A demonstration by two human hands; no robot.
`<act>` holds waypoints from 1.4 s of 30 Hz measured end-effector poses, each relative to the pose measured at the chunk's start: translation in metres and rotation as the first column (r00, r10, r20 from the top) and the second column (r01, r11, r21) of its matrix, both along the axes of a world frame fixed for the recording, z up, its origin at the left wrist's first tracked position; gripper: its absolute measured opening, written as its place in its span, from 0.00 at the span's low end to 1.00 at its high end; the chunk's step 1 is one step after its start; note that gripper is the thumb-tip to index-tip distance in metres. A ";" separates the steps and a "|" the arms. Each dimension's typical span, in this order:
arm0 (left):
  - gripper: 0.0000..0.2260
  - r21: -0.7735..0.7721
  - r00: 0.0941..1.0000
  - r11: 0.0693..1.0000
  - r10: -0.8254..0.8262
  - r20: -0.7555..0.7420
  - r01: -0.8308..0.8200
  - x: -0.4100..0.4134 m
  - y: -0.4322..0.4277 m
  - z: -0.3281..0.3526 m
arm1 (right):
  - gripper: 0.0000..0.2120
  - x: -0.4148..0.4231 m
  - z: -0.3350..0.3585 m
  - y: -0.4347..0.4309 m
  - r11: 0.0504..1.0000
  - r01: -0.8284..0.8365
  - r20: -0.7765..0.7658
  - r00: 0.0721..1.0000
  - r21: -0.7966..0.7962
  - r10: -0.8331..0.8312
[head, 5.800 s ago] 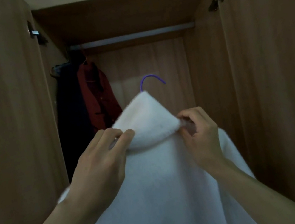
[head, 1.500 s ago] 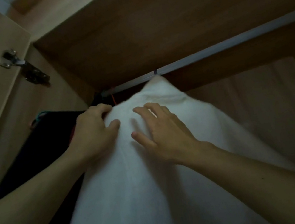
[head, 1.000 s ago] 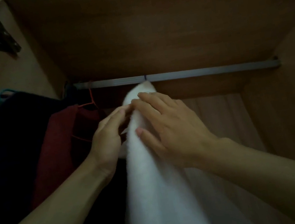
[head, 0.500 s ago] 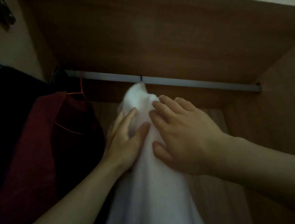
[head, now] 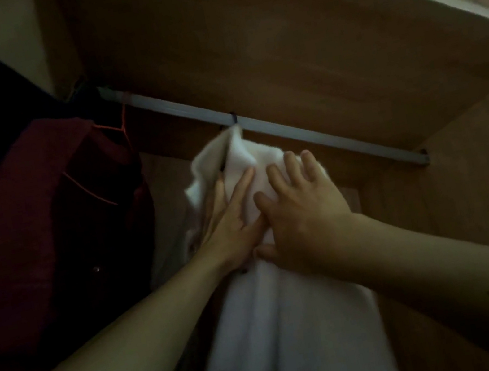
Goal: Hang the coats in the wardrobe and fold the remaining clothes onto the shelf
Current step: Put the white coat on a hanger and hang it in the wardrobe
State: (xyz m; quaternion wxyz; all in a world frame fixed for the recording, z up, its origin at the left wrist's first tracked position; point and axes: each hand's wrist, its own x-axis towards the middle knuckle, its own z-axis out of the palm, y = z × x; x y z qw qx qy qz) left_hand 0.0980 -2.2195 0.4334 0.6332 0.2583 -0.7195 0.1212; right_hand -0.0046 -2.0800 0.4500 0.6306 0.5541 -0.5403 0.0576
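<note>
White coat (head: 293, 323), hung at the middle of the rail (head: 309, 133), is pressed below its collar by left hand (head: 230, 223) and right hand (head: 303, 211), both flat, fingers straight.

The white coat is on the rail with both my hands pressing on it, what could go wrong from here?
The white coat hangs from a dark hook on the rail; pushing with the left hand and right hand might tip it off. The collar looks bunched near the hook, so it may hang creased. The red coat hangs close on the left and could get crowded.
</note>
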 end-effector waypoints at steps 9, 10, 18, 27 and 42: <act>0.46 -0.171 0.974 0.961 0.205 -0.094 -0.218 -0.004 -0.002 0.040 | 0.40 -0.032 0.033 -0.017 0.999 -0.017 0.088 0.996 0.050 0.012; 0.46 -0.146 0.975 0.965 0.207 -0.076 -0.217 -0.003 -0.005 0.043 | 0.39 -0.034 0.034 -0.019 0.999 -0.019 0.097 0.995 0.051 0.014; 0.48 -0.075 0.998 0.996 0.037 -0.057 -0.042 -0.012 -0.050 0.045 | 0.37 -0.052 0.032 -0.042 0.992 -0.127 0.113 0.986 0.026 0.123; 0.42 -0.101 0.976 0.971 0.215 -0.025 -0.216 -0.010 -0.048 0.038 | 0.38 -0.067 0.025 -0.065 0.962 -0.272 0.148 0.952 0.007 0.268; 0.44 -0.069 0.992 0.997 -0.013 0.129 0.022 -0.067 -0.044 0.060 | 0.38 -0.108 0.030 -0.035 0.991 -0.112 0.041 0.993 -0.068 0.115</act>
